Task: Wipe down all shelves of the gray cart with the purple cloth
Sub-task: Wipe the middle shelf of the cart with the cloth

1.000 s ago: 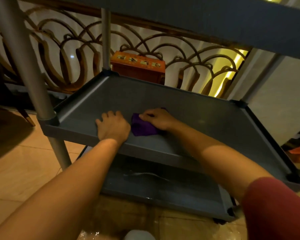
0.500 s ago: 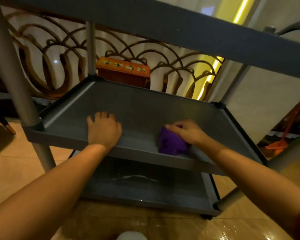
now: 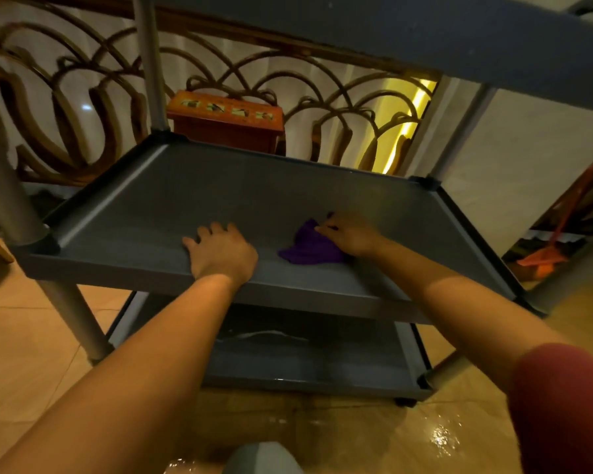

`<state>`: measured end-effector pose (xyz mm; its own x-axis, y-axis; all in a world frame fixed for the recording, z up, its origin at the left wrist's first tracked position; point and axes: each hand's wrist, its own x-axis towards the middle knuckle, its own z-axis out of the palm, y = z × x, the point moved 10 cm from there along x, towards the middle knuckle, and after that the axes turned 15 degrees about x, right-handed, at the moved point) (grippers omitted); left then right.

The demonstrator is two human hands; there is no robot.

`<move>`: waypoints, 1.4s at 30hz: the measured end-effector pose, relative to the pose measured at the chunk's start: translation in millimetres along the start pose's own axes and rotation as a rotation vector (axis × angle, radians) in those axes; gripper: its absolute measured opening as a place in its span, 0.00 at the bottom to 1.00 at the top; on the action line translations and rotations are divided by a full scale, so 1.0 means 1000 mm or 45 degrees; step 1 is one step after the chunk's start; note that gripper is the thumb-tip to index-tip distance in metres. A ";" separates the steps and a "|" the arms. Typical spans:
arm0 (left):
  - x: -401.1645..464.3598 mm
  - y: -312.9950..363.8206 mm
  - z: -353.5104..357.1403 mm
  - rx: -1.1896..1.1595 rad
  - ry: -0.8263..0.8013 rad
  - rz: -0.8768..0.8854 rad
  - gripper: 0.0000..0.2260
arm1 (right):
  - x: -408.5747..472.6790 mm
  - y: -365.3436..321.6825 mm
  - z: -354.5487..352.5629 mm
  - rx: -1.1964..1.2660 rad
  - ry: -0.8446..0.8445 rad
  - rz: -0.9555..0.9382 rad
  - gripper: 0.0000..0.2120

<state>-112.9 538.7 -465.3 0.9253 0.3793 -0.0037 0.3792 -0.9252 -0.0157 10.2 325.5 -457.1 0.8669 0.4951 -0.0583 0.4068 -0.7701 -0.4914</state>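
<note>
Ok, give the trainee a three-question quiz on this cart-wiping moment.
1. True or false: the purple cloth lies on the bottom shelf.
2. Which hand presses the cloth: A left hand, B right hand?
3. Fill in: the left hand rests on the middle shelf's front ____.

Key: 1 false, it is on the middle shelf; 2 B; 3 edge.

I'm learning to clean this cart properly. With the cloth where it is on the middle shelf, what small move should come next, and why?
Probably sweep the purple cloth away toward the far rim of the middle shelf. The right hand presses it near the front edge, the left hand braces that front lip, and the whole back of the shelf lies beyond the cloth.
</note>
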 end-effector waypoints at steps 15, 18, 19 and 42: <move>-0.004 -0.019 -0.030 -0.427 0.417 -0.123 0.16 | -0.050 -0.064 0.000 0.096 0.171 0.189 0.28; -0.009 -0.037 -0.033 -0.627 0.532 -0.284 0.16 | -0.050 -0.100 0.054 -0.139 0.009 0.075 0.36; -0.012 -0.037 -0.034 -0.606 0.560 -0.257 0.19 | -0.057 -0.110 0.061 -0.214 0.012 -0.044 0.34; -0.007 0.009 0.000 -0.075 0.082 0.238 0.28 | -0.175 0.187 -0.121 -0.174 0.421 1.028 0.18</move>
<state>-115.7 527.7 -465.2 0.9775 0.2012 0.0633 0.1991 -0.9793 0.0377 -30.5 45.7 -433.8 0.9348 -0.3466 -0.0778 -0.3535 -0.8862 -0.2994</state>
